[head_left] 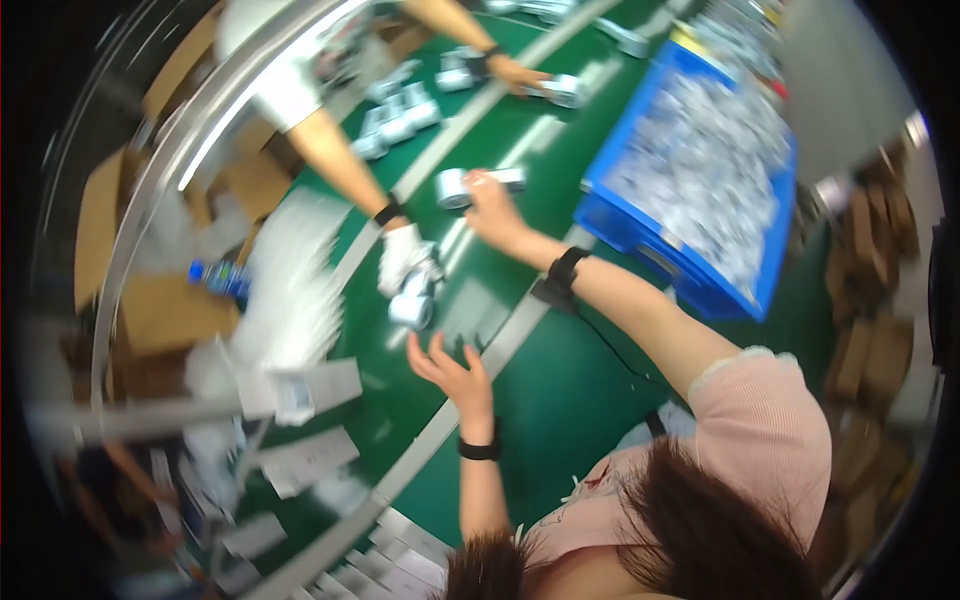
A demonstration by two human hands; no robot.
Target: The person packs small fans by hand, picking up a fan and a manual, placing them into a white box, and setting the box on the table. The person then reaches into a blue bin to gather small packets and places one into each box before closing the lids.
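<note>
My right hand (495,213) is closed around a pale silver-white device with a round head and a handle (453,188), over the green work surface (480,300). Closer to me, my left hand (455,375) is held open with fingers spread and nothing in it. Just beyond its fingertips is another such device (411,308), which a co-worker's white-gloved hand (402,258) grips. The co-worker's other hand (518,76) touches a third device (563,91) farther off. Motion blurs the finer details.
A blue crate (625,232) full of clear plastic-wrapped pieces stands at the right. Several similar devices (400,118) lie at the far left. White plastic bags (290,290), a blue-capped bottle (222,277) and cardboard boxes (175,315) are on the left. Pale rails (515,340) cross the surface.
</note>
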